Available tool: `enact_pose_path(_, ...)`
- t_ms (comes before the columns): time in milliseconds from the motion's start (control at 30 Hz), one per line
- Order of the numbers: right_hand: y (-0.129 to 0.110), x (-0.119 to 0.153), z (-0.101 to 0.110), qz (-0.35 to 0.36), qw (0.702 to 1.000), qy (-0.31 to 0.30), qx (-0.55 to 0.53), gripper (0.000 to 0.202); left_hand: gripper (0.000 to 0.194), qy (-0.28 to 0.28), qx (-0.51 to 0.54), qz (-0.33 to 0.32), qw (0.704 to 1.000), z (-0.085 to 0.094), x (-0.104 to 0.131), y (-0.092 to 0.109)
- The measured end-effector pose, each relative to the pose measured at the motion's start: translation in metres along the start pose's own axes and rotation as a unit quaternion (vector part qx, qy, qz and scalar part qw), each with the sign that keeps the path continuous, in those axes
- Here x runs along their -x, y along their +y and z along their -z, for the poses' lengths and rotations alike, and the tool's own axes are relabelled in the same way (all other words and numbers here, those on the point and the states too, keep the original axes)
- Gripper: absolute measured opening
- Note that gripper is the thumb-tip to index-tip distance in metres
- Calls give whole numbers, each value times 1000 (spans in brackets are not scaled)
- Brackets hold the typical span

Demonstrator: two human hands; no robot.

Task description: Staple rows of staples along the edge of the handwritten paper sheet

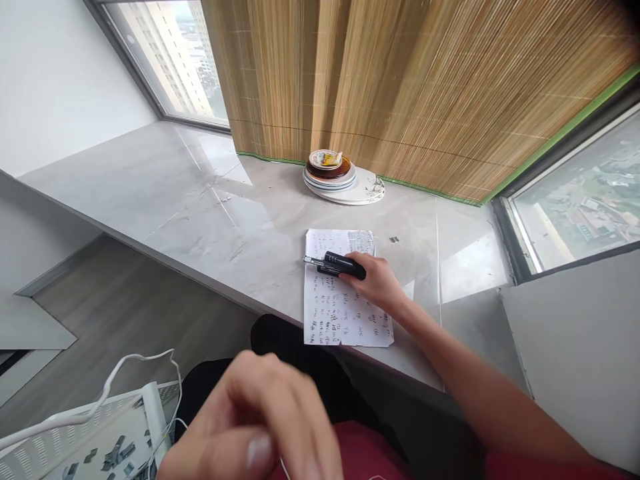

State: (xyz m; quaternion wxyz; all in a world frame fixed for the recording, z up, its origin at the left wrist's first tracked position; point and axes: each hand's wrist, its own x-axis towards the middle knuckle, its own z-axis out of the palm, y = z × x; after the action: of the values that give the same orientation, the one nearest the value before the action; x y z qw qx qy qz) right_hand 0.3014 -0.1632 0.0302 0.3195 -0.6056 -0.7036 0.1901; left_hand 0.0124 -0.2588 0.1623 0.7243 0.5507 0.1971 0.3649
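Note:
My right hand (373,279) is wrapped round the rear end of a black stapler (345,265). The stapler lies over the handwritten paper (325,327), its metal front part pointing left near the sheet's left edge. Close to the camera, my left hand (265,420) is raised in front of my lap with its fingers curled in and the thumb bent across. What those fingers hold, if anything, is hidden. A small dark grey piece (395,239) rests on the counter just right of the paper.
Stacked plates (330,183) stand on the grey counter (260,247) against a bamboo blind (350,80). At lower left, a white perforated basket (55,433) holds several grey scraps, with a white cable (113,380) over it. The counter's front edge runs above my legs.

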Motion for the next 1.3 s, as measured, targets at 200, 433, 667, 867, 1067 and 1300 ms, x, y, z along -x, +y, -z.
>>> enact_pose_path(200,-10,2,39,-18,997,50,-51,23,25,277,-371,-39,886,39,-61,-58)
enact_pose_path(433,10,41,99,-71,989,106,69,26,30,99,-569,-77,813,43,-97,-100)
enact_pose_path(667,24,70,104,-61,995,66,-29,29,35,59,-406,-87,908,14,-116,-106)
enact_pose_path(867,17,68,95,31,984,-44,-172,25,27,-62,-248,-88,963,19,-103,-105)
enact_pose_path(1067,14,70,88,99,973,-58,-201,18,34,-48,-304,-108,945,18,-99,-93)
enact_pose_path(1300,13,76,81,152,962,-61,-220,17,40,-63,-369,-141,916,5,-116,-96)
